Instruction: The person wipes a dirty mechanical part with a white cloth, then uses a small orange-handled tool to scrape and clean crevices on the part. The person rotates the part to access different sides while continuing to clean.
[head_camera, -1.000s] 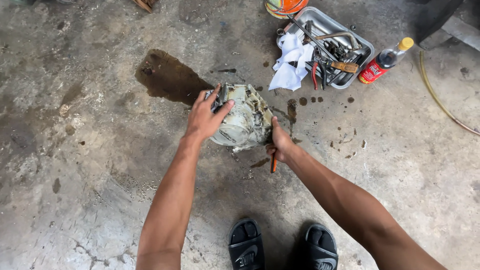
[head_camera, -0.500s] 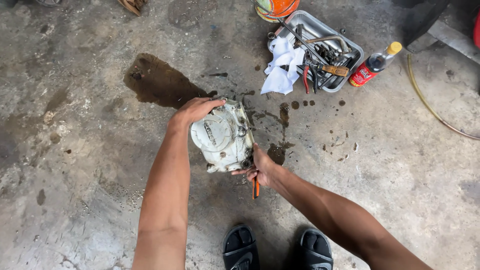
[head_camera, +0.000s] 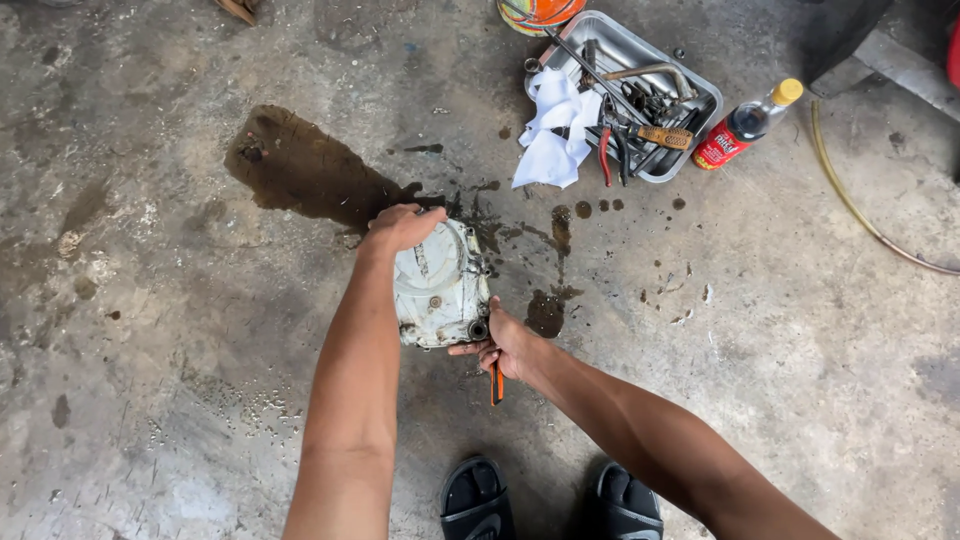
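Two hands hold a pale engine cover (head_camera: 440, 285) upright on the stained concrete floor (head_camera: 180, 330).

Left hand (head_camera: 402, 227) is curled over the top edge of the cover, at about 11 o'clock of it, and grasps it firmly; right hand (head_camera: 508, 345) sits at 5 o'clock, fingers closed around an orange-handled tool (head_camera: 496, 382) while the fingertips touch the lower corner of the cover. I judge that the step in hand is turning and steadying the cover for inspection. A next move needs a secure grip, because oil spots (head_camera: 548, 310) lie just beside it at 3 o'clock. Metal tray (head_camera: 700, 95) with tools and white rag (head_camera: 555, 130) stands well apart at 1 o'clock, with a bottle (head_camera: 745, 125) beside it.
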